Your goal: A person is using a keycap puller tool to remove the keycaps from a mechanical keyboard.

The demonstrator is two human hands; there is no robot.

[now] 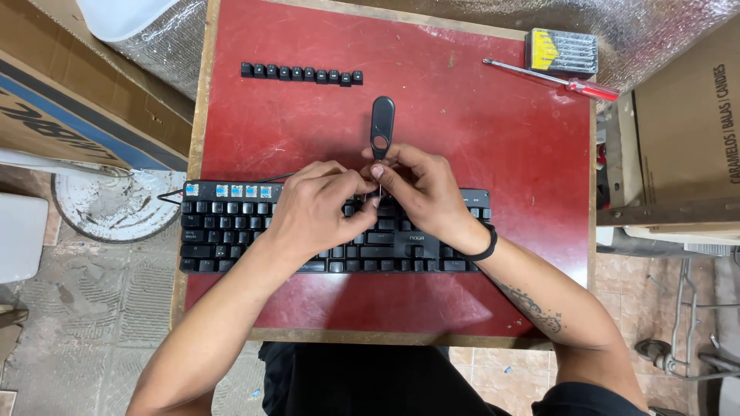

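Observation:
A black keyboard [231, 231] lies across a small red table [478, 131]. Several keys in its top left row are gone, and blue switches [243, 190] show there. My right hand [420, 192] grips a black keycap puller [381, 125] by its wire end, the handle pointing away from me. My left hand [316, 208] rests on the keyboard's middle, fingers bent in beside the puller's wires. Both hands meet over the top key row and hide the keys under them.
A row of removed black keycaps [301, 74] sits at the table's far left. A red-handled screwdriver [555, 81] and a small case of bits [563, 51] lie at the far right corner. Cardboard boxes [686, 115] stand on both sides, a white bucket lid [116, 204] on the left floor.

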